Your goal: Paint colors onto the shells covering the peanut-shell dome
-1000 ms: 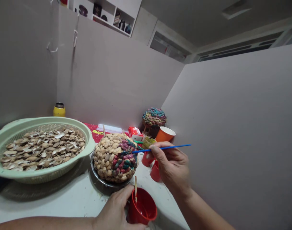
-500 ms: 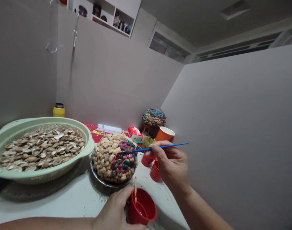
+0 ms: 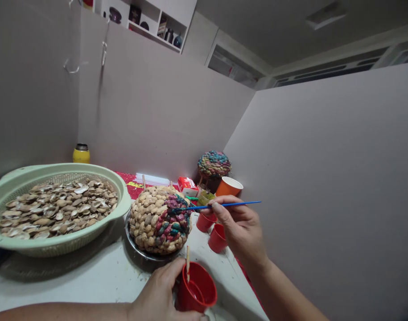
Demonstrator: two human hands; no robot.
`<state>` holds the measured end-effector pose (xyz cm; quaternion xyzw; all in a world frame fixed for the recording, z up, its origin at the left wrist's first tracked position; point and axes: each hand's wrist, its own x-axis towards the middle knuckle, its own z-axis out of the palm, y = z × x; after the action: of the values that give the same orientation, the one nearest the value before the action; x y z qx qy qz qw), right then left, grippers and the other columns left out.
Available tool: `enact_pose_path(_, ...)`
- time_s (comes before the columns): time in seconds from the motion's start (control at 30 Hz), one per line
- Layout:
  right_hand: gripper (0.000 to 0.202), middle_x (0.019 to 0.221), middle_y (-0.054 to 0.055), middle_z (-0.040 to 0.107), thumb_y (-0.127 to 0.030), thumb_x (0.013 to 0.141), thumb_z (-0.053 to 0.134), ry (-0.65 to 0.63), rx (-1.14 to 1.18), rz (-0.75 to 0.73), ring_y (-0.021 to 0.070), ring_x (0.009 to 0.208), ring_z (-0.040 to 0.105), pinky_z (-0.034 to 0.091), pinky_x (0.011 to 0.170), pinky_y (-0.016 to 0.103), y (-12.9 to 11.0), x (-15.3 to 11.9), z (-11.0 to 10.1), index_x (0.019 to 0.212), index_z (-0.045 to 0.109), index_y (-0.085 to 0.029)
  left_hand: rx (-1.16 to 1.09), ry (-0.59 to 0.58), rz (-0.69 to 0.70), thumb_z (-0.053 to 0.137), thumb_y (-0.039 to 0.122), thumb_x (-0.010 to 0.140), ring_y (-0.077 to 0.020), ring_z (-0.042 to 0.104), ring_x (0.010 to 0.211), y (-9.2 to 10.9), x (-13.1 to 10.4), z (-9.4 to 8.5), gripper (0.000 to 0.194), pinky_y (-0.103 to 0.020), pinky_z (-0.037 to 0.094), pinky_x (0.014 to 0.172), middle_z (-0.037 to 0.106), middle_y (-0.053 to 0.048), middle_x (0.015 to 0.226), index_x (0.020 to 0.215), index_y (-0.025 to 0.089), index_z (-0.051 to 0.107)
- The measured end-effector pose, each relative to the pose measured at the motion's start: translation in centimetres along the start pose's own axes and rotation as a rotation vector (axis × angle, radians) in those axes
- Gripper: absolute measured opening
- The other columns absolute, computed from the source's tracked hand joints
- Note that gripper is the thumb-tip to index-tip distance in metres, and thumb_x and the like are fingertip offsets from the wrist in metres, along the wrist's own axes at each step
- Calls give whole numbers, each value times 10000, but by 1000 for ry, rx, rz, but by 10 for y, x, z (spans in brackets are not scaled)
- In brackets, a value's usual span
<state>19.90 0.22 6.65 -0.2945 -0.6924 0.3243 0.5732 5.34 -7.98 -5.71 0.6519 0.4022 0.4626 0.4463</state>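
Note:
A ball covered in nut shells (image 3: 146,220) sits in a metal dish (image 3: 133,243); its right side is painted pink, purple and teal, the rest is bare tan. My right hand (image 3: 242,225) pinches a thin blue paintbrush (image 3: 237,203), whose dark tip touches the painted part. At the bottom, my left hand (image 3: 163,290) is wrapped round a red cup (image 3: 197,290) with a wooden stick (image 3: 188,263) standing against its inner rim. Two more red cups, one (image 3: 218,239) nearer and one (image 3: 205,223) farther, stand beside my right hand.
A green basket (image 3: 125,203) of shell pieces fills the left. Behind are a yellow jar (image 3: 81,155), a red-and-white box (image 3: 187,184), an orange cup (image 3: 229,187) and a painted shell-covered object (image 3: 214,164). Grey panels enclose the white table (image 3: 90,281).
The brush tip has moved slightly left and up over the painted shells, with my right hand following. My left hand still holds the red cup.

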Motion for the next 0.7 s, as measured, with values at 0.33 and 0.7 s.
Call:
enact_pose_path(0.33,220,711,27,743,-438,849,736,-96,-21,-61,158,608,700,537,511,223,0,0,-2,835,725,-219,37,-1,10,804,214,560,-191,615,898,-7,2,1,507,-260,491,815,704,-25,1006,1036,193,629)
enact_pose_path(0.7,125,789,14,736,-360,885,713,-138,-6,-129,143,682,727,589,645,217,3,-2,-5,862,741,-240,58,-15,68,815,346,596,-222,650,928,-16,6,-2,542,-269,493,831,725,-66,1041,1081,183,636)
